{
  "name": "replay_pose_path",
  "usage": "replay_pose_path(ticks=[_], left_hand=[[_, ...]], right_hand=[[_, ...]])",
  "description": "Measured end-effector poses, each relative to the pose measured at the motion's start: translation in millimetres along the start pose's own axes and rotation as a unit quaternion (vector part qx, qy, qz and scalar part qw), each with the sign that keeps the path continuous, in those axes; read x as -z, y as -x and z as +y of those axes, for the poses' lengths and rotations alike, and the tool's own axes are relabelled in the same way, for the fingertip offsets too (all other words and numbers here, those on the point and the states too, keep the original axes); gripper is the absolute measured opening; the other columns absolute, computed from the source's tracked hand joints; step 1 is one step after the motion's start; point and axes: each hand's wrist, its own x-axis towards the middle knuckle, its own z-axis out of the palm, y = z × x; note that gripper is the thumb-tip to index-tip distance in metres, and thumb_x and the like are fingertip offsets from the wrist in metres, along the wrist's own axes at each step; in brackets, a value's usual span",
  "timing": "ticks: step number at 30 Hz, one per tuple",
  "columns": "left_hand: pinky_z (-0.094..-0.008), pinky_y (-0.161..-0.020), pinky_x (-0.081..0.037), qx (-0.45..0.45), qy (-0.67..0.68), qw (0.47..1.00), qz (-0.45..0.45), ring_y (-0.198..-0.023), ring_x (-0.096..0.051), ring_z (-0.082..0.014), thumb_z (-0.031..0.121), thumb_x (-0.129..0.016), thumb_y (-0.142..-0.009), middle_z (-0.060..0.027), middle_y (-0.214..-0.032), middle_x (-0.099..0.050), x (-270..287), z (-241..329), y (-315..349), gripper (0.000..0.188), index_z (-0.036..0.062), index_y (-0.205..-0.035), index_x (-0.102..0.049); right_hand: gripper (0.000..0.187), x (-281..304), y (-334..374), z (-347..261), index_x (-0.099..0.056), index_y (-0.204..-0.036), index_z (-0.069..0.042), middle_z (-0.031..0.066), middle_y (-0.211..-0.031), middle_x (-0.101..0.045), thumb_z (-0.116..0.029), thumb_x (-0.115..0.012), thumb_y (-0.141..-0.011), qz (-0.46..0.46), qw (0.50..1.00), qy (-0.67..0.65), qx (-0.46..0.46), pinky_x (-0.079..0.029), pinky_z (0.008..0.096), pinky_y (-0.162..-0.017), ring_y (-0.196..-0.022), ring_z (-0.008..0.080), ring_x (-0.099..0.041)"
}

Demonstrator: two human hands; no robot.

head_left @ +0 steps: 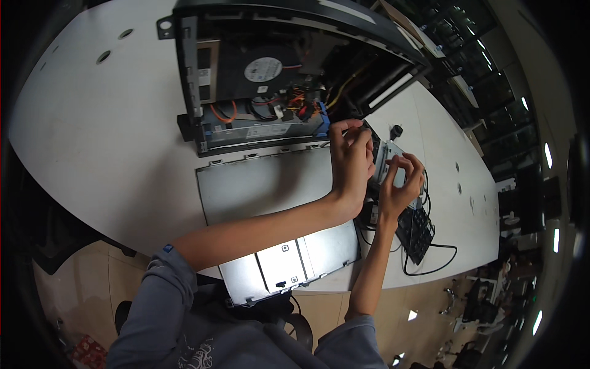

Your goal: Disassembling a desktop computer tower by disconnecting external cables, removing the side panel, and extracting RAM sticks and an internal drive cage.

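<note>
An open black desktop computer case (200, 123) lies at the far side of the table, its fan (246, 74), loose cables (298, 101) and a blue plastic latch (324, 120) showing. My left hand (351, 160) is beside the case's near right corner, fingers curled in; whatever they grip is hidden. To its right, my right hand (399, 187) is over a silver metal part (396, 150), with thumb and fingers bent together. I cannot make out what lies between them. Below my left forearm is a large silver side panel (258, 187).
A black keyboard (418, 237) with a looping cable (455, 249) lies right of my right forearm. A black plug (396, 131) rests beyond the metal part. The white table (92, 123) curves around; chairs (476, 313) stand on the floor at right.
</note>
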Motion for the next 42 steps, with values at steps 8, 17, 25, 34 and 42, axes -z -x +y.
replay_pose_path(ticks=[8, 17, 25, 34, 42], left_hand=[[-0.0194, -0.057, -0.035, -0.218, -0.341, 0.882, -0.242, -0.063, -0.043, -0.0036, 0.006, -0.056, -0.095, 0.0019, -0.070, -0.048, 62.1, 39.4, 30.2, 0.023, 0.0049, -0.112, -0.040], [-0.0190, -0.047, -0.033, -0.400, -0.528, 0.721, -0.205, -0.049, -0.044, -0.0029, -0.001, -0.062, -0.089, 0.0006, -0.063, -0.053, 149.9, 75.2, 22.5, 0.027, 0.0005, -0.107, -0.043], [-0.0193, -0.057, -0.036, -0.434, -0.587, 0.657, -0.187, -0.057, -0.046, -0.0045, -0.001, -0.063, -0.089, -0.0005, -0.065, -0.053, 158.9, 85.9, 30.5, 0.024, 0.0003, -0.103, -0.044], [-0.0200, -0.040, -0.035, -0.508, -0.592, 0.576, -0.245, -0.044, -0.048, -0.0052, -0.005, -0.070, -0.081, -0.0071, -0.081, -0.059, 163.9, 79.7, 25.1, 0.025, 0.0000, -0.093, -0.048], [-0.0188, -0.040, -0.033, -0.490, -0.609, 0.578, -0.235, -0.042, -0.045, -0.0053, -0.007, -0.068, -0.082, -0.0044, -0.069, -0.057, 161.2, 83.7, 21.9, 0.028, -0.0001, -0.098, -0.046]], right_hand=[[0.039, 32.5, 1.1, 48.8, -0.058, -0.123, -0.006, 0.0130, -0.129, -0.056, -0.033, -0.056, -0.095, -0.171, 0.974, 0.132, -0.067, -0.034, 0.0428, -0.105, -0.123, 0.0297, -0.049], [0.047, 46.7, 9.9, 70.0, -0.054, -0.127, -0.003, 0.0241, -0.120, -0.059, -0.033, -0.061, -0.092, -0.029, 0.961, 0.216, -0.171, -0.049, 0.0451, -0.088, -0.109, 0.0387, -0.059], [0.046, 48.1, 8.5, 77.4, -0.065, -0.113, -0.003, 0.0252, -0.098, -0.068, -0.042, -0.061, -0.089, -0.128, 0.917, 0.255, -0.279, -0.052, 0.0470, -0.080, -0.093, 0.0415, -0.066], [0.026, 35.7, -0.3, 35.9, -0.065, -0.108, -0.008, 0.0106, -0.078, -0.069, -0.025, -0.065, -0.088, 0.003, 0.977, 0.179, -0.115, -0.048, 0.0398, -0.082, -0.074, 0.0283, -0.066], [0.021, 48.0, -9.2, 14.8, -0.069, -0.102, -0.010, 0.0048, -0.072, -0.070, -0.020, -0.071, -0.085, 0.021, 0.993, 0.099, -0.060, -0.042, 0.0302, -0.077, -0.061, 0.0184, -0.059]])
